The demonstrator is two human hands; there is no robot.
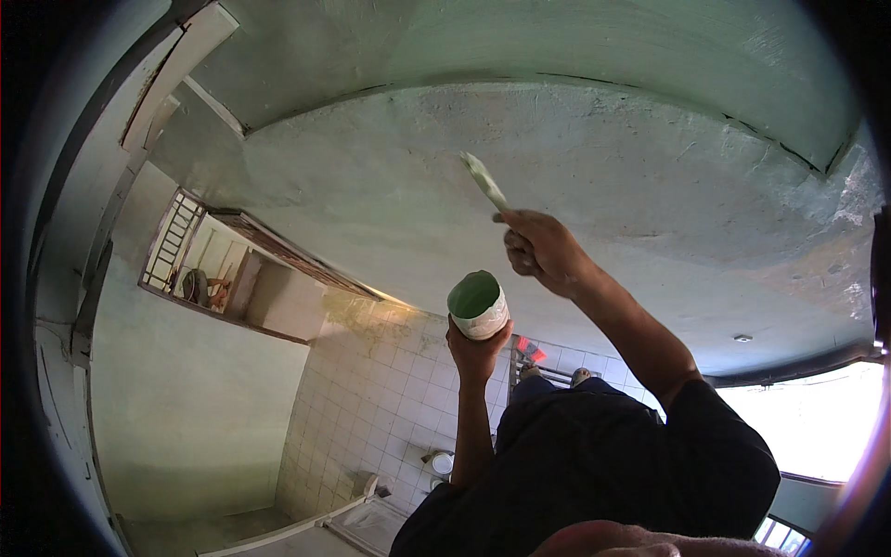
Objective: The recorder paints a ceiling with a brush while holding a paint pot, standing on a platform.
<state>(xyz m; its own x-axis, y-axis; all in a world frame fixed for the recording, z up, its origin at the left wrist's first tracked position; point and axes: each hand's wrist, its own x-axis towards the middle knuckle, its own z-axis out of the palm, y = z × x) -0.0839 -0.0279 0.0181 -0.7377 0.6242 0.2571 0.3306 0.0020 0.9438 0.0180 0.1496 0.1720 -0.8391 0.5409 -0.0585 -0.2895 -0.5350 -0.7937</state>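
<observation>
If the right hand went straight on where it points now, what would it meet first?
Likely the pale grey-green wall, with the slim pale-green brush in the right hand leading; depth is unclear, so contact cannot be judged.

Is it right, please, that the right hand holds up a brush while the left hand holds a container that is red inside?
Not quite: the head view shows that the container is green inside, not red. The right hand does hold up a brush, and the left hand holds the container.

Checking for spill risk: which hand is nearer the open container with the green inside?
Left. The left hand holds the container around its lower part; the right hand is apart from it, up and to the right, gripping a brush.
</observation>
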